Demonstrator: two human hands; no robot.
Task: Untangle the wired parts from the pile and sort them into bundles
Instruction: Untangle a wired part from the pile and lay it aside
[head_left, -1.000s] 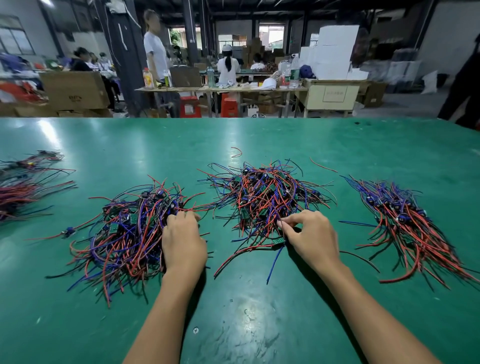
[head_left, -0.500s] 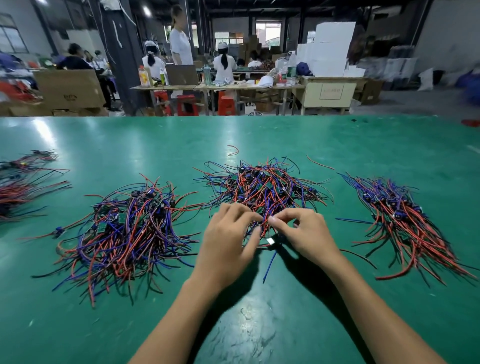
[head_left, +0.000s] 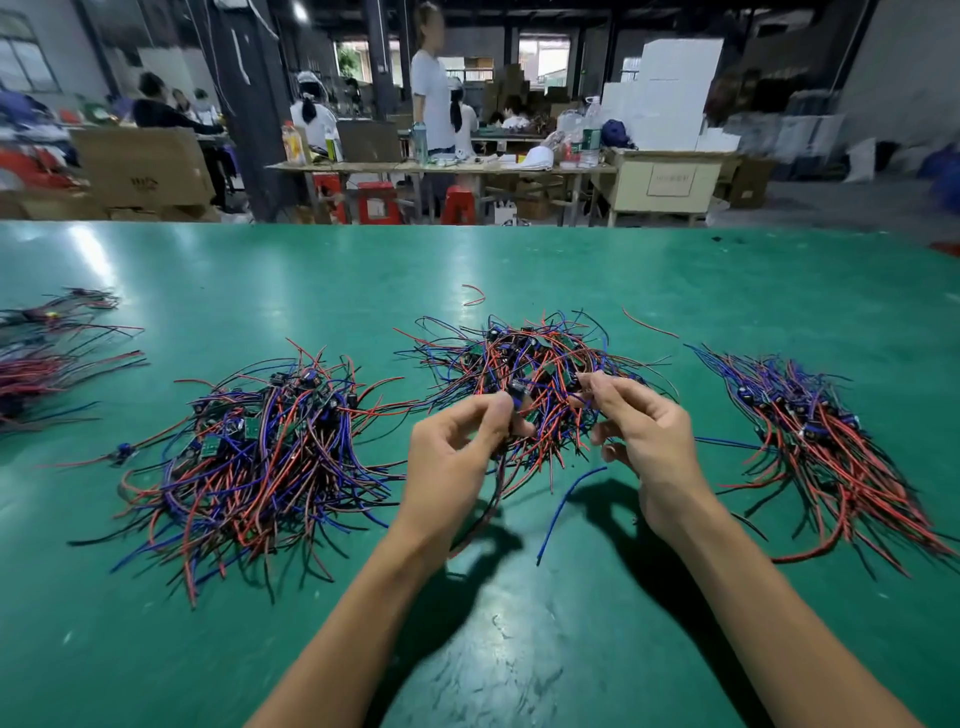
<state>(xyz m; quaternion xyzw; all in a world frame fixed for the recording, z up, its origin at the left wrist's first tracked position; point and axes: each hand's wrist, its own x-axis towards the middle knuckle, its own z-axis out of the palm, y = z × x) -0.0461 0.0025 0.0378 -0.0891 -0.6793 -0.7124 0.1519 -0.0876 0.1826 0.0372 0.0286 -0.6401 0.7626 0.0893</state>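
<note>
Both hands work at the six o'clock edge of the middle pile (head_left: 524, 374) on the green table (head_left: 311, 270), the left hand (head_left: 457, 452) pinching a small wired part (head_left: 518, 388) lifted clear while the right hand (head_left: 644, 436) nips neighbouring wires aside, apparently to free it.

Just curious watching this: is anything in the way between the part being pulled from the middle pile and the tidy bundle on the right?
Nothing solid. Bare green table separates middle pile from right bundle. Only its own tangled wires hold the part.
</note>
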